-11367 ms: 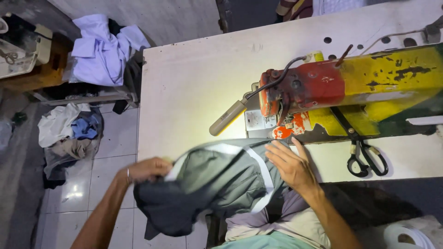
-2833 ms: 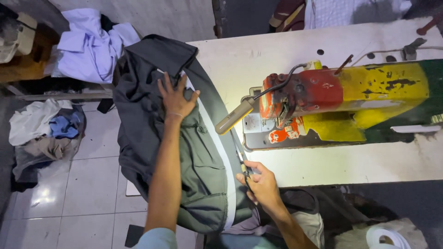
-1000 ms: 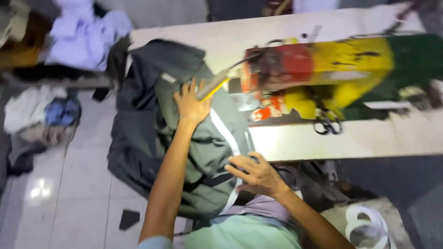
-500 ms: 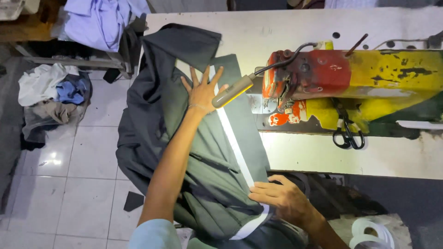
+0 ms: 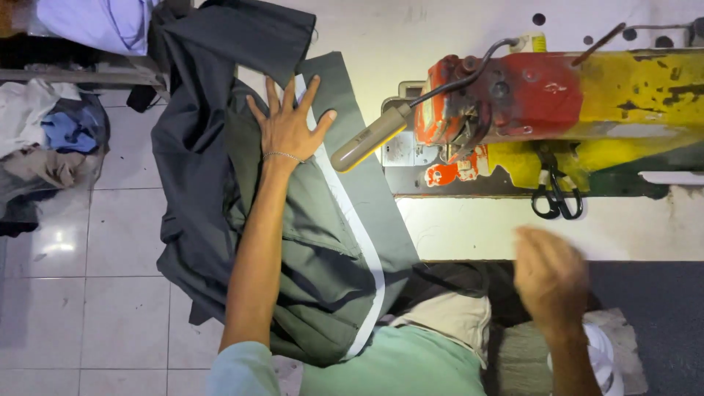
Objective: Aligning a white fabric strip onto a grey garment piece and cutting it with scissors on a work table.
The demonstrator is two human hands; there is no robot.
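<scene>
My left hand (image 5: 287, 123) lies flat with spread fingers on a dark grey garment (image 5: 308, 242) with a white stripe, spread over the left end of the white table (image 5: 477, 227) and hanging off its edge. My right hand (image 5: 548, 280) hovers blurred over the table's near edge, away from the cloth, holding nothing I can make out. A red and yellow sewing machine (image 5: 543, 95) stands on the table to the right of the garment. Black scissors (image 5: 557, 199) hang at the machine's front.
Piles of clothes sit at the far left on the tiled floor (image 5: 44, 147), and a pale lilac garment (image 5: 95, 22) lies on a bench at the top left. A white roll (image 5: 605, 359) rests near my right knee.
My right hand has let go of the garment's lower edge and moved right, away from the cloth. My left hand stays pressed flat on the garment.
</scene>
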